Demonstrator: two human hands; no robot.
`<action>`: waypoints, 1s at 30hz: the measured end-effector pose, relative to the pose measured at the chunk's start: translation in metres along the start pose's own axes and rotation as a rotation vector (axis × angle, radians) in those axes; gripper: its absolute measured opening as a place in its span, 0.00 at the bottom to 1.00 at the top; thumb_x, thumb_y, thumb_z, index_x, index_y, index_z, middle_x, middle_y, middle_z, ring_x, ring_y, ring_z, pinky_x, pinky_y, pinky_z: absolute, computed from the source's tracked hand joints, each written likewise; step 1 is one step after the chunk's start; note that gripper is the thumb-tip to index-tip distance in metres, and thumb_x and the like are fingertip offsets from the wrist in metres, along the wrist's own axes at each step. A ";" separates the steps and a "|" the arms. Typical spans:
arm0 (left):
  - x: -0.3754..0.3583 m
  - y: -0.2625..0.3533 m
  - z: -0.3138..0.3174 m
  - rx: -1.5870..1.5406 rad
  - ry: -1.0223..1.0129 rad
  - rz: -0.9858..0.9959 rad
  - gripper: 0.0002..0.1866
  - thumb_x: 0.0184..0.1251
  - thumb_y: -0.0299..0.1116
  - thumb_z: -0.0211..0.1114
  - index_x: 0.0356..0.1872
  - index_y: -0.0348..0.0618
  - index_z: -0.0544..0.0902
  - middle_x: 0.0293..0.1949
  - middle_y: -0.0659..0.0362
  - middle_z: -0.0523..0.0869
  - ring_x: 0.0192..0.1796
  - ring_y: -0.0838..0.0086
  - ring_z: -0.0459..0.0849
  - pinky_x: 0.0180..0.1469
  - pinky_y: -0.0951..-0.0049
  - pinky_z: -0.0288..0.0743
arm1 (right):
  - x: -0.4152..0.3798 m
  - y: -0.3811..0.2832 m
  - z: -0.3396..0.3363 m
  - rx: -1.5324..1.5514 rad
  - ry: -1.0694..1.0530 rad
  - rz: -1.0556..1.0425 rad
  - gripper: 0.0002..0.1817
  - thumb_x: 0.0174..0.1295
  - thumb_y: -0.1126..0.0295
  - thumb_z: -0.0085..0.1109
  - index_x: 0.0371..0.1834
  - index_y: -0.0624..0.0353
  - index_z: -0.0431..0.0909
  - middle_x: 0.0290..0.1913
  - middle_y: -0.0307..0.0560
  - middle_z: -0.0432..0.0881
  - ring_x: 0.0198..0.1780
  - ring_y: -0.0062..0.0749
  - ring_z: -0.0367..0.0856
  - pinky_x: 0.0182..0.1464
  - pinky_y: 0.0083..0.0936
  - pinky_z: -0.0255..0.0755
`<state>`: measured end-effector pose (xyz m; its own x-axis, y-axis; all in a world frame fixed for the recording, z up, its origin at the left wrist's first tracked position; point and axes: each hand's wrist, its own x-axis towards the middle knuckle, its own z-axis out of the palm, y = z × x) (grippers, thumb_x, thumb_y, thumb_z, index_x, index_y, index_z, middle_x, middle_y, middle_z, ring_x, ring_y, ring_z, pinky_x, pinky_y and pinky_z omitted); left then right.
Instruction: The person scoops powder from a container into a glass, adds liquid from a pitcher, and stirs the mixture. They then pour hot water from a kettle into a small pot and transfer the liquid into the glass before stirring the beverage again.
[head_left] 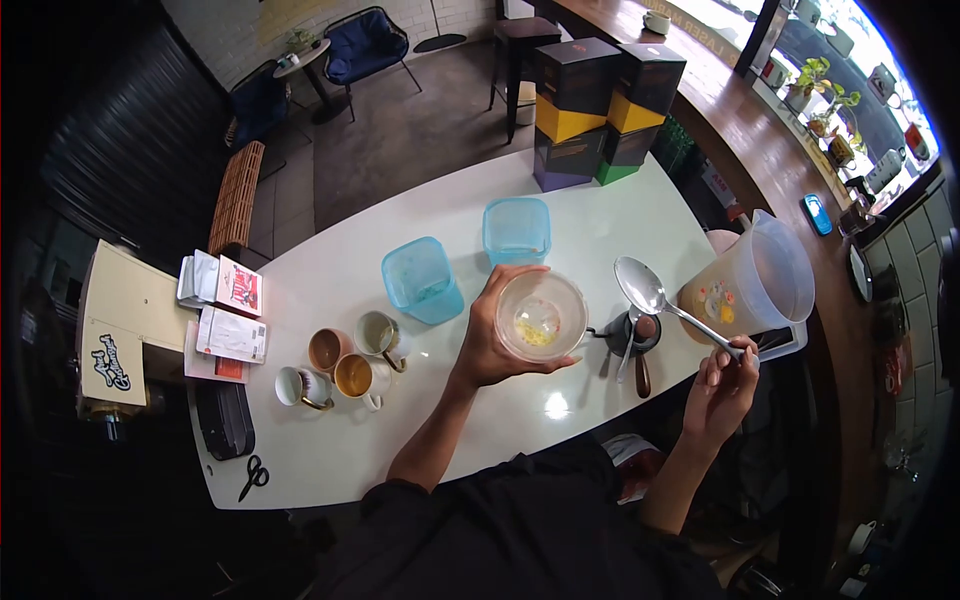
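My left hand [487, 330] is wrapped round a clear round tub [543, 316], tilted so that I look into it; some yellowish bits lie at its bottom. In my right hand [722, 395] is a large metal spoon [672, 302], gripped by its handle, its bowl raised up and to the left. Beyond the tub stand two blue translucent containers, one at the left [422, 280] and one farther back [517, 228]. Right of the tub sits a small dark pot [643, 330] with a wooden handle and a thin utensil in it. Behind the spoon is a big translucent pitcher [752, 275].
Several mugs [355, 375] cluster on the white table [470, 425] at left. Black scissors [254, 478] and a dark case [225, 420] lie near its left edge, beside packets [232, 333]. Stacked boxes [600, 110] stand at the far end. A wooden counter [760, 150] runs along the right.
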<state>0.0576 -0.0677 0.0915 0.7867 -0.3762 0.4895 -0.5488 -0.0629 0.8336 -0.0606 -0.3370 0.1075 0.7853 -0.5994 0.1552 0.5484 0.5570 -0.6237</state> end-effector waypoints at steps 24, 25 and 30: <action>0.066 -0.105 0.096 0.036 -0.057 -0.197 0.58 0.35 0.37 0.88 0.70 0.46 0.60 0.61 0.43 0.78 0.65 0.48 0.78 0.66 0.56 0.74 | 0.006 0.014 -0.006 -0.238 0.035 -0.083 0.14 0.78 0.66 0.48 0.53 0.67 0.73 0.34 0.48 0.78 0.31 0.29 0.78 0.33 0.23 0.70; 0.066 -0.108 0.097 0.048 -0.068 -0.239 0.59 0.35 0.38 0.88 0.70 0.44 0.59 0.62 0.42 0.78 0.66 0.48 0.78 0.67 0.56 0.73 | 0.006 0.014 -0.006 -0.243 0.024 -0.079 0.14 0.78 0.66 0.47 0.53 0.67 0.73 0.34 0.48 0.78 0.31 0.29 0.79 0.33 0.23 0.70; 0.065 -0.115 0.095 0.124 -0.123 -0.350 0.62 0.33 0.44 0.89 0.72 0.39 0.58 0.65 0.41 0.77 0.67 0.48 0.76 0.70 0.57 0.71 | 0.005 0.017 -0.006 -0.227 0.031 -0.061 0.14 0.78 0.66 0.48 0.53 0.68 0.73 0.34 0.48 0.78 0.31 0.30 0.79 0.33 0.24 0.71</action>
<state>0.1449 -0.1725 0.0031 0.8968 -0.4195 0.1406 -0.2894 -0.3158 0.9036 -0.0491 -0.3340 0.0928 0.7413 -0.6476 0.1764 0.5134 0.3779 -0.7704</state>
